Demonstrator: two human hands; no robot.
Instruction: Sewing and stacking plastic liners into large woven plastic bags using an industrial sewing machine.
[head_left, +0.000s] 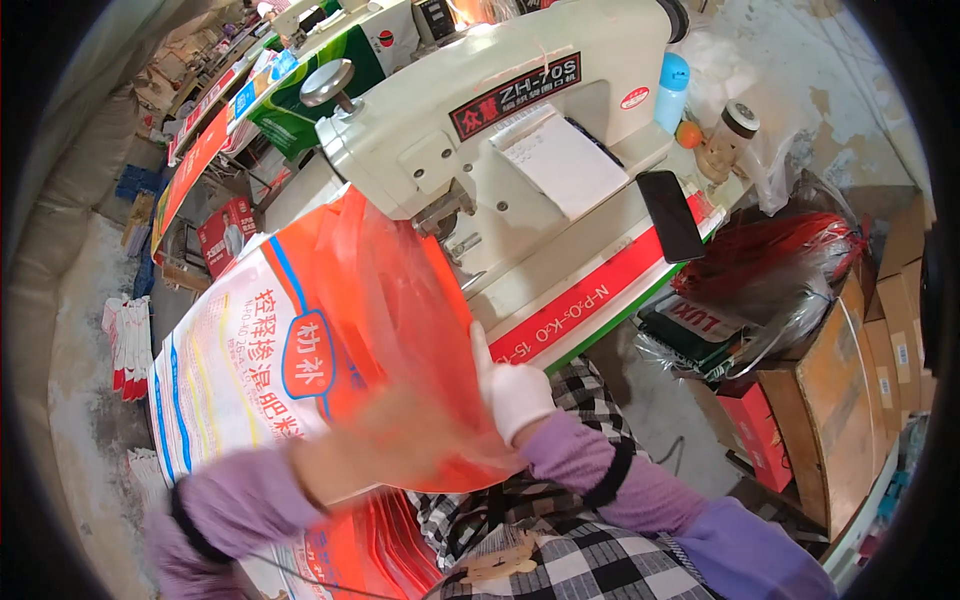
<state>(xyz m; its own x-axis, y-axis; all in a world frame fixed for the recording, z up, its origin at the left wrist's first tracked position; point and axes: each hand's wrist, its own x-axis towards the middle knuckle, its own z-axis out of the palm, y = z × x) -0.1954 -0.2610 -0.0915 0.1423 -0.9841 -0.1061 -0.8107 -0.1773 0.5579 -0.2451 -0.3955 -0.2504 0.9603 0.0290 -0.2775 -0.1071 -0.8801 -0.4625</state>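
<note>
1. Nearest the head camera, two forearms in lilac sleeves rise from the lower edge over a black-and-white checked garment (590, 560).
2. Right hand (512, 392), in a white glove, has its fingers clamped on the right edge of an orange plastic liner (405, 330), thumb pointing up along that edge.
3. Left hand (345, 455) sits inside or behind the translucent liner and shows only as a blurred shape through the film; whether it grips or lies flat, I cannot tell.
4. Thin, glossy and crinkled, the liner belongs to a woven printed sack (235, 370), white with orange and blue bands, held up slanting between the person and the sewing machine (480, 130); its top edge reaches the machine's needle area.
5. Cream, smooth-bodied and blocky, the machine stands on a table (590, 300) edged with a red and green strip; a black phone (670, 215) lies flat by that edge.
6. More flat sacks (350, 555) lie stacked below the left forearm.
7. Room to the right is tight: cardboard boxes (850, 400) and a bundle in clear film (780, 270) crowd beside the table; bare concrete floor (85, 330) opens on the left.
</note>
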